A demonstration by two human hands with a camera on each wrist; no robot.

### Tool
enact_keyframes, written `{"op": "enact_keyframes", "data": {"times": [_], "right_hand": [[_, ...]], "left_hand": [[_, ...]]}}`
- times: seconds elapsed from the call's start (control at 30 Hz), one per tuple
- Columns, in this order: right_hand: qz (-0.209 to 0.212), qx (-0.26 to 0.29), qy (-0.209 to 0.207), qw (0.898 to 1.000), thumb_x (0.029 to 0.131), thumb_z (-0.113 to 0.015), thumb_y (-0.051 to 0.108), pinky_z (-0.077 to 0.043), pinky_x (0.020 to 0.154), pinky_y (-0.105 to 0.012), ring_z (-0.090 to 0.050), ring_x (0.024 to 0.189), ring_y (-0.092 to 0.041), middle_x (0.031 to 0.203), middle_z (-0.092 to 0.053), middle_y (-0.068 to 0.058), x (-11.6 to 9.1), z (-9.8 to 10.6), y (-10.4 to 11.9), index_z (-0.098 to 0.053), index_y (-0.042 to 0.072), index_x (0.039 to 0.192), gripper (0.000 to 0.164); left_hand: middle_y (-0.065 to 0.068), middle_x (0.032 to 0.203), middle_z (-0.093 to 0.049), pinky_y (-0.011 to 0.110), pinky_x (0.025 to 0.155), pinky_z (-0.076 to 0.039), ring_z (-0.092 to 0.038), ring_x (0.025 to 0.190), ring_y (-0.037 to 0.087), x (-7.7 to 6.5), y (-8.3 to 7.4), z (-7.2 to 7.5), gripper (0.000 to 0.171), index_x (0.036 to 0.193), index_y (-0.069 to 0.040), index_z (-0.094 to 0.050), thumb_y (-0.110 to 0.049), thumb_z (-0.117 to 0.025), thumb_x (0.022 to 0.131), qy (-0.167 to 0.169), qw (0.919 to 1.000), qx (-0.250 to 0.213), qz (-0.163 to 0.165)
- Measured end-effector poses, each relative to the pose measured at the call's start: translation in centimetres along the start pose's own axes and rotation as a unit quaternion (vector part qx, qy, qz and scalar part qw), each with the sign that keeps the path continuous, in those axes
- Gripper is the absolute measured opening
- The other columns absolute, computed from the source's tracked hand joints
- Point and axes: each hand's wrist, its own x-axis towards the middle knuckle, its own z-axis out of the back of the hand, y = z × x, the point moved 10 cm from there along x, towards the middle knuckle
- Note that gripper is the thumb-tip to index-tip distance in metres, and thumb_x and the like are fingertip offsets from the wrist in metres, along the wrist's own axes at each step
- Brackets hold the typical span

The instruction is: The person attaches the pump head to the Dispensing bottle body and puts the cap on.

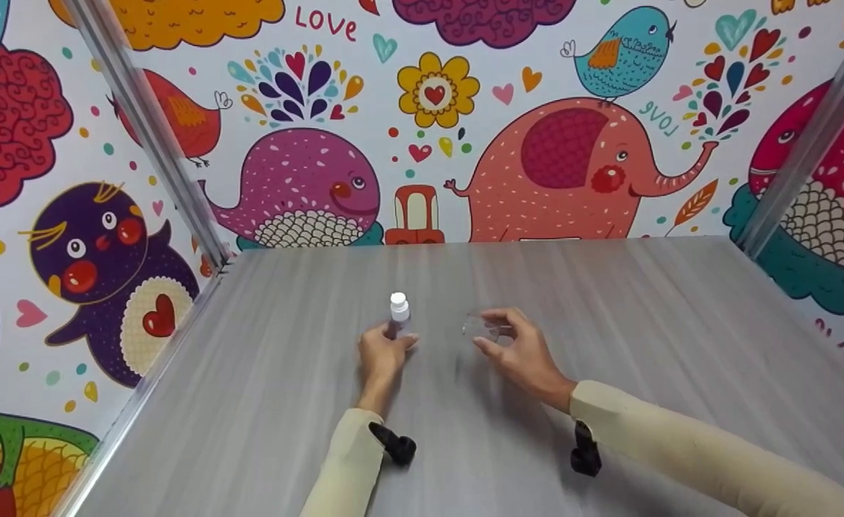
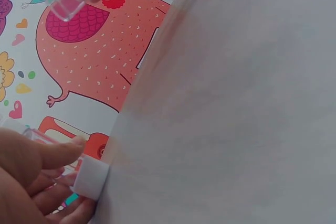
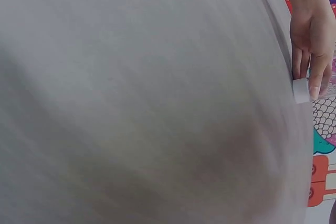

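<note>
My left hand grips a small bottle with a white top, held upright at the middle of the table. In the left wrist view its clear body shows between thumb and fingers, above a white base at the tabletop. To the right, my right hand holds a clear cylinder-shaped piece between thumb and fingers, above the table and apart from the bottle. The left wrist view shows this clear piece tilted in the right fingers. In the right wrist view, the right hand is almost wholly out of frame.
The grey wood-grain table spreads under both hands. Behind it stands a wall printed with cartoon animals. Metal posts rise at the far corners. Each sleeve carries a black wrist camera.
</note>
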Motion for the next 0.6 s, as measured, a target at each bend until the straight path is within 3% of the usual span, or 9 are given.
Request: {"op": "enact_keyframes", "data": {"times": [0.27,0.43,0.6], "right_hand": [[0.003,0.014,0.016,1.0,0.086,-0.079,0.017,-0.048,0.104,-0.046,-0.062,0.115,-0.029,0.117,-0.065,0.0,0.8,-0.7,0.8,-0.06,0.008,0.121,0.041],[0.011,0.009,0.028,1.0,0.085,-0.079,0.019,-0.049,0.104,-0.044,-0.063,0.114,-0.024,0.118,-0.066,-0.003,1.3,-1.0,1.1,-0.062,0.008,0.121,0.041],[0.026,-0.015,0.045,0.999,0.087,-0.078,0.016,-0.049,0.104,-0.044,-0.064,0.114,-0.02,0.122,-0.065,-0.006,2.1,-1.4,1.7,-0.062,0.011,0.124,0.04]], "left_hand": [[0.011,0.089,-0.076,0.038,0.075,-0.049,-0.056,0.075,0.018,0.2,0.2,0.2,0.018,0.082,-0.003,-0.074,-0.012,-0.086,0.074,-0.006,1.0,0.006,0.002],[0.014,0.087,-0.076,0.039,0.074,-0.049,-0.052,0.073,0.018,0.4,-0.1,0.1,0.019,0.083,0.001,-0.074,-0.01,-0.086,0.073,-0.011,0.9998,0.013,-0.008],[0.012,0.089,-0.076,0.039,0.074,-0.049,-0.055,0.074,0.019,0.4,0.1,0.0,0.018,0.082,-0.002,-0.074,-0.012,-0.087,0.073,-0.009,0.9998,0.019,0.004]]}}
